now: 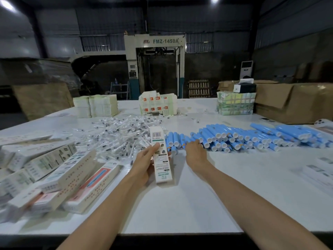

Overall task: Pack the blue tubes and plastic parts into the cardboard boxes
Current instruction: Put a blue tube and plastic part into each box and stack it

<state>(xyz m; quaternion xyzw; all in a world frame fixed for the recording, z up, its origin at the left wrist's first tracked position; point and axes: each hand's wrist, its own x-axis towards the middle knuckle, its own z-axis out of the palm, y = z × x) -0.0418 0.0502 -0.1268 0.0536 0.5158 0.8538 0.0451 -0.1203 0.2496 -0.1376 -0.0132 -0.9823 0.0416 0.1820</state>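
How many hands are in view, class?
2. The left hand grips a white carton at centre; the right hand touches the blue tubes beside it. None appears hidden.

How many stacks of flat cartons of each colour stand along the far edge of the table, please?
Cream stacks: 2, side by side
Orange-printed stack: 1
Green stack: 1
Total: 4
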